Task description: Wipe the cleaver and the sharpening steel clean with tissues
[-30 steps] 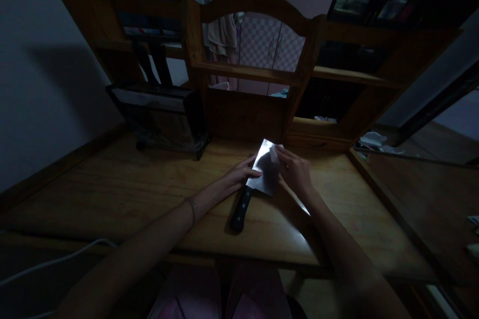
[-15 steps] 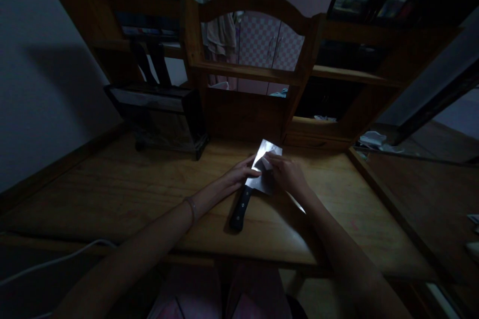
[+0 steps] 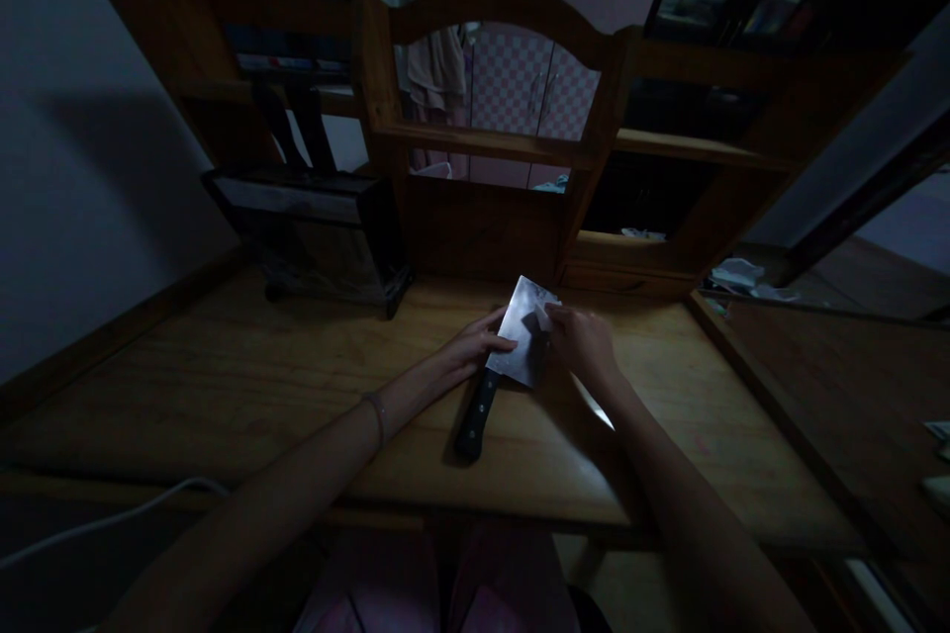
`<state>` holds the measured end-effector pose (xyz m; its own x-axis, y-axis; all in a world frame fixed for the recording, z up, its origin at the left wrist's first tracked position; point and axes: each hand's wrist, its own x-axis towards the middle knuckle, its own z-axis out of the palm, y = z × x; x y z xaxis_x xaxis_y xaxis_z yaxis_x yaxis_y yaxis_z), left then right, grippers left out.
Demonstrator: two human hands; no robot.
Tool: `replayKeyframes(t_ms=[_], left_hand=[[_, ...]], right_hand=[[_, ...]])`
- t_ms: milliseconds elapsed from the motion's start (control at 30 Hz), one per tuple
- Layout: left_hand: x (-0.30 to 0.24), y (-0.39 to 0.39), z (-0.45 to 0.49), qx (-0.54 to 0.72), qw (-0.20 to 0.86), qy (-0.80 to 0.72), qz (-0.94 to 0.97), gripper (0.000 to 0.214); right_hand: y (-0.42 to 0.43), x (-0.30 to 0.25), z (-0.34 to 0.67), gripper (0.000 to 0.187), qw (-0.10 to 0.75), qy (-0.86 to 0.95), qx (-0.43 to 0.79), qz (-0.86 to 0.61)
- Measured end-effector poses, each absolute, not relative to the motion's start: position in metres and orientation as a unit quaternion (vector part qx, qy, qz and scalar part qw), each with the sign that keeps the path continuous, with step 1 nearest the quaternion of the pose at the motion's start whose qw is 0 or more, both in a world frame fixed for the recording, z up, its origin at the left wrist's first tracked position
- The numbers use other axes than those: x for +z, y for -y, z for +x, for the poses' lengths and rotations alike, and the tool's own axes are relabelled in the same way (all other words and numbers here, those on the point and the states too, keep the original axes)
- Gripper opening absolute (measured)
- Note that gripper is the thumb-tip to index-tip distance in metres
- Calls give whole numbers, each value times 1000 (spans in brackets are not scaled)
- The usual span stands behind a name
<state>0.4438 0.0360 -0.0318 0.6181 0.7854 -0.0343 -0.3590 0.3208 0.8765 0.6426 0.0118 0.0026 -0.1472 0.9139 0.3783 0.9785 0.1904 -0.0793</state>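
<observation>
Presently, the left hand (image 3: 477, 346) pinches a silvery, black-handled metal cleaver (image 3: 511, 358), the right hand (image 3: 588, 344) a thin white scrap (image 3: 543, 318); slipping edgeward could cut a finger.

The cleaver (image 3: 522, 336) is partly hiding the left hand (image 3: 475, 346); the right hand (image 3: 585, 342) is partly covering a white wipe (image 3: 544, 316).

Home room, hanging clothes (image 3: 436, 64), wooden desk (image 3: 282, 366)
</observation>
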Motion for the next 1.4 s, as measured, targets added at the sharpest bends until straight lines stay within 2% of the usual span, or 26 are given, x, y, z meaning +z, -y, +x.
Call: replayKeyframes(t_ms=[67,167,267,367,533,833,1400], left_hand=[[-33,-36,444,368,776,-239,454,77],[-33,-36,444,373,774,-245,450,76],[-30,-35,444,378,778,-244,440,75],[-26,-33,445,381,784,-238,428,76],[-28,-34,447,398,778,-251,416,76],[-33,-37,446,378,782,-245,431,73],[-32,-36,445,381,776,-260,430,75]], right_hand=[[-12,3,644,28,185,741,-96,-638],[-12,2,646,32,244,742,-96,-616],[-12,0,644,38,316,763,-85,-557],[-12,-3,636,44,345,797,-67,-492],[-9,-4,620,45,296,844,-31,-447],[-7,3,626,45,217,818,-29,-532],[-10,1,630,35,172,776,-69,-603]])
